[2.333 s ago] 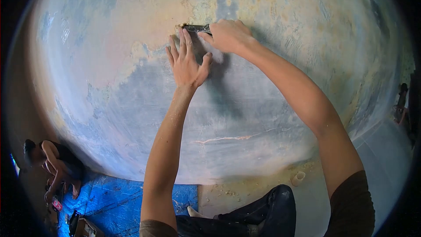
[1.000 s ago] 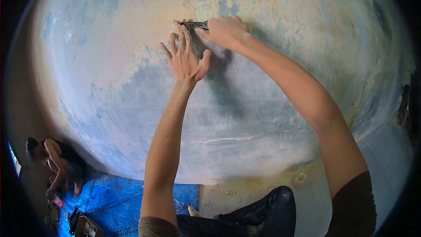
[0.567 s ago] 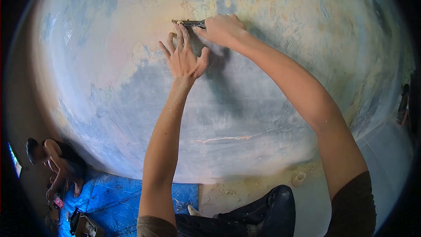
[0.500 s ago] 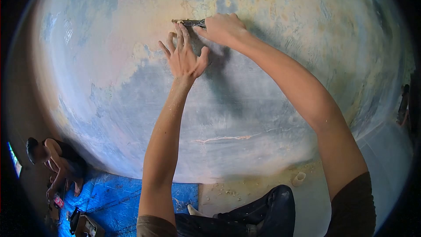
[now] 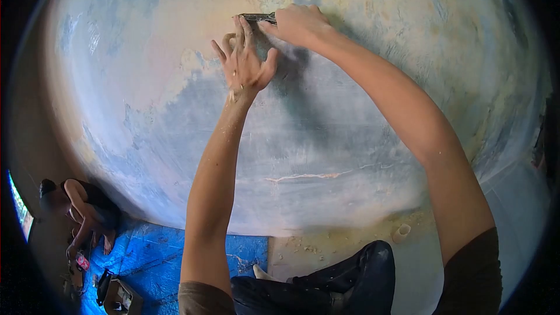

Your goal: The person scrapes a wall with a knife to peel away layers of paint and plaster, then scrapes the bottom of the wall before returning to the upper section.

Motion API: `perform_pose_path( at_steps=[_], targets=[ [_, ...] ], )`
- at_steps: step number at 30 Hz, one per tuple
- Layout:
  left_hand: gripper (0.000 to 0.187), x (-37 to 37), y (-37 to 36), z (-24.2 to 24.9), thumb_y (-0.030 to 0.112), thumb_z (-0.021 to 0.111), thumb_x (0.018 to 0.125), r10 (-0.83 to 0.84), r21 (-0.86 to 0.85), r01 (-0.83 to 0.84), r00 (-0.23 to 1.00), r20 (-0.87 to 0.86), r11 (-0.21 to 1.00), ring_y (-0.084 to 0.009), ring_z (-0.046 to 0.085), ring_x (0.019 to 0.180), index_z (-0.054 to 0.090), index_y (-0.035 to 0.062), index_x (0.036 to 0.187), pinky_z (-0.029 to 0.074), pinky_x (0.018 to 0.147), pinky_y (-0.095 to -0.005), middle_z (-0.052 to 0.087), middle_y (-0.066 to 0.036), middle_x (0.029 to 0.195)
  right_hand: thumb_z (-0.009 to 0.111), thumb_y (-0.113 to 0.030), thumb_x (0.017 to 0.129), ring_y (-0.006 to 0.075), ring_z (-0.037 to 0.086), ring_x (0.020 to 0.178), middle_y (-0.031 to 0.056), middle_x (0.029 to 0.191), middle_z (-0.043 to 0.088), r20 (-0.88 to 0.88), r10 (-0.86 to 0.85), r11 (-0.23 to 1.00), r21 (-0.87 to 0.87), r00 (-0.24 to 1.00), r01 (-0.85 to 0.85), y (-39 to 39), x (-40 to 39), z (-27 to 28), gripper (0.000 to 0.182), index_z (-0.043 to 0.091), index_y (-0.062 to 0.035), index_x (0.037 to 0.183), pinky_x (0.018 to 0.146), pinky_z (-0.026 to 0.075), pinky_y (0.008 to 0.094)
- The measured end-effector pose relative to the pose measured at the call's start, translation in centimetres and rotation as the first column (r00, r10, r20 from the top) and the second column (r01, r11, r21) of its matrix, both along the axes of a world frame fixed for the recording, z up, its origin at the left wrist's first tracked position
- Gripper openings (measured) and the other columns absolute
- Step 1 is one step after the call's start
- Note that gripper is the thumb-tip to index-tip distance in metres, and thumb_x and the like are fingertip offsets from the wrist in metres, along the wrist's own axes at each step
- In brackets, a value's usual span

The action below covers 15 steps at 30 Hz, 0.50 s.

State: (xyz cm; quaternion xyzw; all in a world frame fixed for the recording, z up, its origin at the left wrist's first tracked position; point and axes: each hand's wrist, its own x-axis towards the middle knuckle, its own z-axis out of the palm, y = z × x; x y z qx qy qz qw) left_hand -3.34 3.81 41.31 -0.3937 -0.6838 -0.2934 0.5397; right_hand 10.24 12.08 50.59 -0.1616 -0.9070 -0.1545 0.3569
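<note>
A large wall (image 5: 192, 111) with mottled blue, grey and yellowish paint fills most of the view. My right hand (image 5: 302, 25) is closed around a dark, narrow bladed tool (image 5: 255, 17), held sideways against this surface. I cannot make out the tool's exact kind. Below its left end, my left hand (image 5: 242, 61) lies with fingers spread, the index and middle fingertips at the blade. Pale shavings (image 5: 235, 92) cling to the back of my left hand and wrist. Lower down, a light jagged crack (image 5: 306, 176) runs across the paint.
At lower left a person (image 5: 87, 210) crouches by a blue tarp (image 5: 166, 251). A box (image 5: 123, 298) with items stands on the tarp. Crumbs (image 5: 309, 249) and a pale cup-like object (image 5: 401, 233) lie on the floor near my bent leg (image 5: 373, 268).
Both hands and the tool have moved slightly up the surface. Shavings that were on the blade are gone from it, and larger ones now sit on my left wrist.
</note>
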Motion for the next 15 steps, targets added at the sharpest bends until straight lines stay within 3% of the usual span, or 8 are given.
perform_pose_path(
  at_steps=[8,10,13,15],
  targets=[
    [0.085,-0.2,0.3,-2.1,0.041,0.055,0.085,-0.042,0.079,0.051,0.992,-0.116,0.996,-0.0396,0.034,0.140,0.025,0.0045,0.156,0.010,0.120,-0.0591,0.030,-0.014,0.161,0.045,-0.052,0.100,0.0335,0.070,0.094,0.0150,0.097,0.074,-0.021,0.037,0.999,-0.036,0.999,-0.038,-0.2,0.2,-1.3,0.055,0.074,-0.0055,0.101,0.086,0.048,0.0488],
    [0.079,0.8,0.2,-5.0,0.037,0.057,0.085,-0.110,0.125,0.134,0.978,-0.179,0.983,-0.0389,0.036,0.138,0.033,0.0049,0.153,0.017,0.119,-0.0576,0.034,-0.015,0.158,0.045,-0.053,0.100,0.0342,0.071,0.084,0.0169,0.086,0.073,-0.087,0.069,0.998,-0.001,0.994,-0.069,-0.1,0.8,-2.2,0.057,0.072,-0.0031,0.091,0.078,0.052,0.0472],
    [0.062,2.6,-0.4,-12.6,0.031,0.059,0.082,-0.297,-0.040,0.294,0.943,-0.147,0.955,-0.0374,0.046,0.128,0.050,0.0055,0.138,0.030,0.113,-0.0546,0.049,-0.016,0.143,0.047,-0.056,0.099,0.0313,0.066,0.068,0.0157,0.071,0.067,-0.083,0.126,0.991,0.047,0.988,-0.123,0.7,1.8,-3.6,0.061,0.068,-0.0014,0.079,0.065,0.051,0.0428],
    [0.050,2.0,-0.3,-18.4,0.029,0.061,0.080,-0.382,-0.356,0.302,0.906,-0.180,0.884,-0.0372,0.052,0.118,0.058,0.0055,0.123,0.039,0.104,-0.0512,0.055,-0.016,0.129,0.049,-0.056,0.099,0.0287,0.062,0.061,0.0154,0.067,0.065,0.001,0.099,0.995,-0.018,0.995,-0.099,0.3,3.0,-5.0,0.063,0.068,0.0008,0.080,0.060,0.048,0.0425]
  ],
)
